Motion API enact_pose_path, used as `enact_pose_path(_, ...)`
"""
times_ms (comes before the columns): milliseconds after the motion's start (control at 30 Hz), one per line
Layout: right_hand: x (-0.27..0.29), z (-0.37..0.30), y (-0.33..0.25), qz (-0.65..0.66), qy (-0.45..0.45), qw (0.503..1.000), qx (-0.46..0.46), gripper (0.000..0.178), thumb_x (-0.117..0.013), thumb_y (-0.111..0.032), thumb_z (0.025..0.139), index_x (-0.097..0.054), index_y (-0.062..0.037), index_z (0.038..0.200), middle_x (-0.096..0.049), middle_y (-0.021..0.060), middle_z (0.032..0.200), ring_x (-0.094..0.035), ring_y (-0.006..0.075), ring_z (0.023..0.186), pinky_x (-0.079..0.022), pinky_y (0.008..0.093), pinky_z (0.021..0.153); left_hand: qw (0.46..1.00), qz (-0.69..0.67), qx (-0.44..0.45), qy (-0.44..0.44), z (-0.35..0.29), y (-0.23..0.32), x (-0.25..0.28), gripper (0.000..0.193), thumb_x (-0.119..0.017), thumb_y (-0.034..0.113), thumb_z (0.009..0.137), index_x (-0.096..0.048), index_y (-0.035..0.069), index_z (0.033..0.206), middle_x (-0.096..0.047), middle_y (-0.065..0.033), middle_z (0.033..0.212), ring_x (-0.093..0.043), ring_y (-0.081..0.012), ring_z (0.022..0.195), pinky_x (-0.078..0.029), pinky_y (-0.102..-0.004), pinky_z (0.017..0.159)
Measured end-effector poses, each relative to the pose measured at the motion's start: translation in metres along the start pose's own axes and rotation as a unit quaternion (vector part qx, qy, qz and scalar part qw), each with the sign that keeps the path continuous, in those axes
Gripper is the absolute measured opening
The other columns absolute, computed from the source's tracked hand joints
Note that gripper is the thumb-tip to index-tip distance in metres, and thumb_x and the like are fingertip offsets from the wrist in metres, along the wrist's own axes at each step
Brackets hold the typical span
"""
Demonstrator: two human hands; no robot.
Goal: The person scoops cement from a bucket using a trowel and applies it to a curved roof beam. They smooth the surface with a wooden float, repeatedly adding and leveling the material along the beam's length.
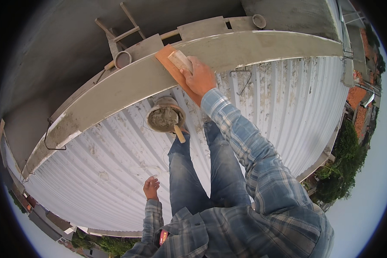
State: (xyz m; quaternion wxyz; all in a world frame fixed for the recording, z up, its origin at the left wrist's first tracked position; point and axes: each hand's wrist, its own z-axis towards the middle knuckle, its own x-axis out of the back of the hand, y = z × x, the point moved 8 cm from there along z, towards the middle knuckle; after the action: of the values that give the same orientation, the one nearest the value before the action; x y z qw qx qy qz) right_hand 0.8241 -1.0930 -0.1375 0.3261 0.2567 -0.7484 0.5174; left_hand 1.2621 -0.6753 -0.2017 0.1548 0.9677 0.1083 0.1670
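Observation:
My right hand grips the pale block handle of an orange plastering float. The float lies across the top of a grey rendered wall, its lower end hanging over the near edge. My left hand is low beside my leg, above the metal roofing, with its fingers curled; a small pale bit shows at the fingertips, too small to name. Between the wall and my feet stands a bucket of wet mortar. A trowel rests in it, blade in the mortar and wooden handle over the rim.
I stand on ribbed white metal roofing spattered with mortar. Bent wire hooks stick out along the wall. Beyond it are scaffold boards, a round container, another small bowl and a wooden frame. Trees lie past the roof edge.

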Motion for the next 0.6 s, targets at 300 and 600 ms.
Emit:
enact_pose_path(300, 0.074, 0.032, 0.104, -0.121, 0.157, 0.973, -0.119, 0.047, -0.068, -0.031, 0.085, -0.054, -0.0032, 0.120, -0.067, 0.0223, 0.102, -0.065, 0.0387, 0.095, -0.051, 0.0452, 0.085, 0.997, 0.022, 0.057, 0.049, 0.021, -0.088, 0.109, 0.022, -0.062, 0.018, 0.093, -0.061, 0.002, 0.108, -0.067, -0.0111, 0.089, -0.063, -0.0149, 0.068, -0.048, -0.0239, 0.055)
enact_pose_path(600, -0.024, 0.003, -0.033, -0.089, 0.085, 0.992, -0.011, 0.036, -0.069, -0.022, 0.080, -0.051, -0.0114, 0.110, -0.057, 0.0105, 0.108, -0.056, 0.0298, 0.108, -0.048, 0.0406, 0.090, 0.996, 0.029, -0.069, -0.040, 0.031, 0.027, 0.019, 0.025, -0.063, 0.021, 0.093, -0.061, 0.005, 0.112, -0.066, -0.0085, 0.094, -0.062, -0.0136, 0.074, -0.047, -0.0237, 0.061)
